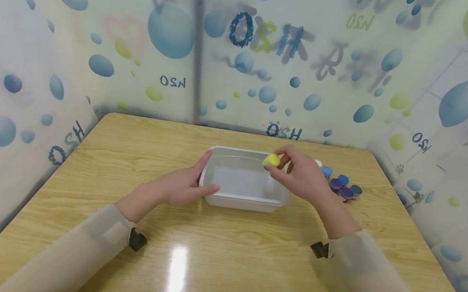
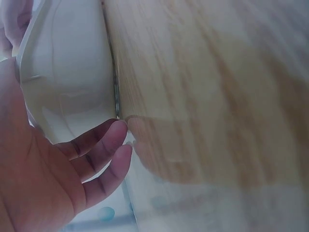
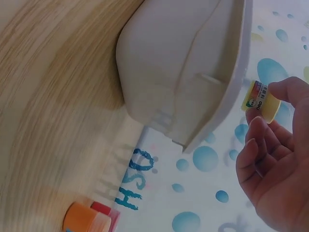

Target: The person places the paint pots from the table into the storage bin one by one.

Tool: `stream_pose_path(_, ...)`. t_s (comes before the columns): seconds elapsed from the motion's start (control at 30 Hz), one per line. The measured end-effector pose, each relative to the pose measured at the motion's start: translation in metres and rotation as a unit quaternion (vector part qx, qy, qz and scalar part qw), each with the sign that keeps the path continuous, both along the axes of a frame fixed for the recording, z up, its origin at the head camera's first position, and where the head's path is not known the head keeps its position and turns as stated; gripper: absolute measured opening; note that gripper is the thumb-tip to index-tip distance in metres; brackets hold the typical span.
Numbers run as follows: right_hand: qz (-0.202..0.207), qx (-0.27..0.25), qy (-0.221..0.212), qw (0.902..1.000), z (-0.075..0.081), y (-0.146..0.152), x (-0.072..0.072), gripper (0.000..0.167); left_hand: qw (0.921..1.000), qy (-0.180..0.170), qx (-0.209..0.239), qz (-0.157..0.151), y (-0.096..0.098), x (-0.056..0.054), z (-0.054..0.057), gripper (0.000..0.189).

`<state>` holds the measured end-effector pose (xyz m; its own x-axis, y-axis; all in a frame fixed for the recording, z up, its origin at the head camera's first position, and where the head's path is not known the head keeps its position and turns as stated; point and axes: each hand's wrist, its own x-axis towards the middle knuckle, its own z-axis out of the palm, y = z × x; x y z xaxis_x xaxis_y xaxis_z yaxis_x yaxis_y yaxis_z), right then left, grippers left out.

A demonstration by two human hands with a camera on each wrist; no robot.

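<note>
A white rectangular plastic basin (image 1: pixel 243 198) sits on the wooden table in the head view. My left hand (image 1: pixel 182 183) grips its left end, thumb over the rim and fingers along the outer wall. In the left wrist view, those fingers (image 2: pixel 104 145) curl at the basin's end. Above the basin's right rear part, my right hand (image 1: pixel 301 174) pinches a small yellow paint jar (image 1: pixel 272 160) between thumb and fingers. The right wrist view shows a printed label on this yellow jar (image 3: pixel 258 99), which is held beside the basin's rim. The basin's floor shows bare in the head view.
Several small paint jars stand to the right of the basin, among them a purple jar (image 1: pixel 346 194), a blue jar (image 1: pixel 343 180) and a dark green jar (image 1: pixel 356 191). An orange jar (image 3: pixel 82 218) appears low in the right wrist view. Patterned curtains (image 1: pixel 242 70) surround the table.
</note>
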<state>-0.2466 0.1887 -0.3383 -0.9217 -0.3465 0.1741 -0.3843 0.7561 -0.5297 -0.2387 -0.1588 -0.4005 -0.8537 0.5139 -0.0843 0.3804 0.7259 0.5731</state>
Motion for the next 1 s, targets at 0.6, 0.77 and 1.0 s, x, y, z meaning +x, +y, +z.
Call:
stream_pose_path(0.6,0.027,-0.002,-0.021,0.9994,-0.014,-0.052,-0.028,0.037,1.0,-0.007,0.0,0.0,0.001,0.0,0.002,0.11)
stream_pose_path(0.77,0.047,-0.003,-0.03,0.9984,-0.014,-0.065,-0.034,0.037,1.0,-0.007,-0.002,-0.001,0.0,0.0,0.001,0.11)
stream_pose_path(1.0,0.061,0.016,-0.059,0.9963,-0.016,-0.082,-0.042,0.039,1.0,-0.001,-0.002,-0.002,0.0,0.0,0.0,0.109)
